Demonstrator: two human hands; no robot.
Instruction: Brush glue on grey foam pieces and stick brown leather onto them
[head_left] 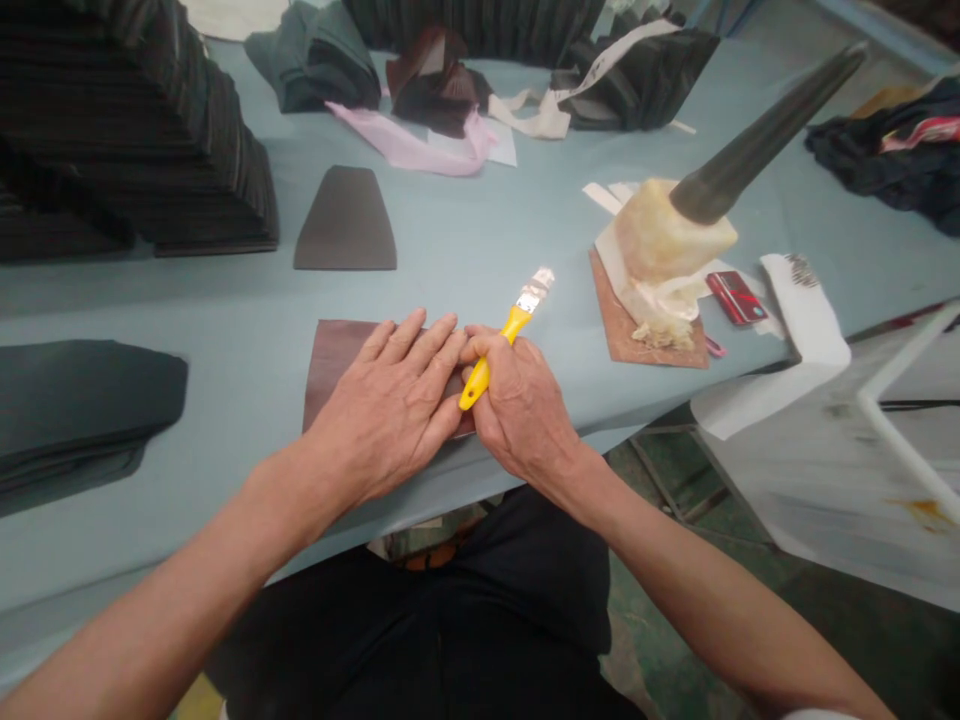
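Observation:
My left hand [397,400] lies flat with its fingers stretched out on a dark brown leather-like piece [330,365] near the table's front edge. Much of that piece is hidden beneath my hands. Beside it, my right hand [525,400] is closed around the yellow handle of a glue brush [516,322]. The brush's pale, coated bristles point away from me, up and to the right, clear of the piece. Fingers of my right hand touch or come close to the right side of the piece and my left hand.
A dark trapezoid panel [346,220] lies behind my left hand. Tall stacks of dark panels [217,160] and a lower stack [90,400] stand at left. To the right are a glue-crusted container [652,240] with a dark stick, a brown scrap [622,335] and a red box [737,298].

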